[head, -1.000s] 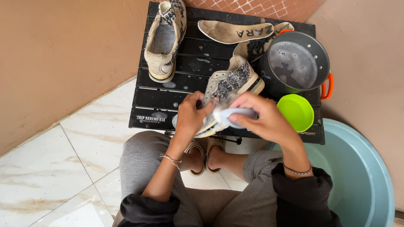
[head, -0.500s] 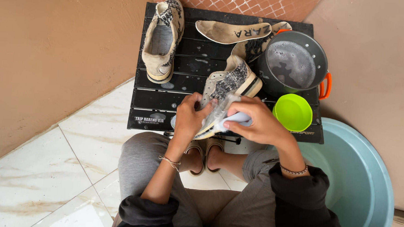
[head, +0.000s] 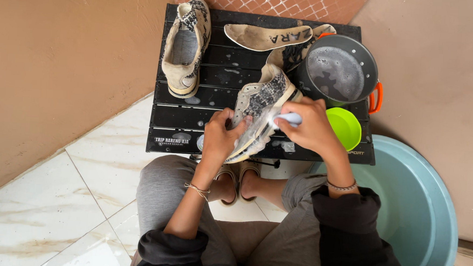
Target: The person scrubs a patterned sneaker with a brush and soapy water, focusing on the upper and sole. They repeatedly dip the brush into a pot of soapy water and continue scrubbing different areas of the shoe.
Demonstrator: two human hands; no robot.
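On the black slatted surface (head: 216, 102), at its front edge, a person holds a wet shoe (head: 259, 115) tipped on its side. The left hand (head: 220, 137) is wrapped around the side of that shoe and grips it tight. The right hand (head: 309, 126) is closed around the pale handle of a brush (head: 288, 118), and the brush head presses on the shoe.

Some things could go wrong. The big blue tub (head: 426, 213) sits low on the floor just beside the right arm, and the shoe could slip and fall that way, because it looks wet and soapy and hangs partly over the front edge. The grey pot (head: 339, 71) holds foamy water and stands near the right hand, so a hard push with the brush could bump it and spill it. The green bowl (head: 344, 127) is just beside the right hand and looks light, so a bump could knock it off. Soapy water could also drip onto the sandalled feet (head: 239, 179) below.

Counted from biggest to smallest: 1 blue tub, 1 black surface, 1 grey pot, 2 shoes with the other shoe (head: 186, 46) lying at the back left, 2 insoles (head: 266, 37), 1 green bowl, 1 brush.
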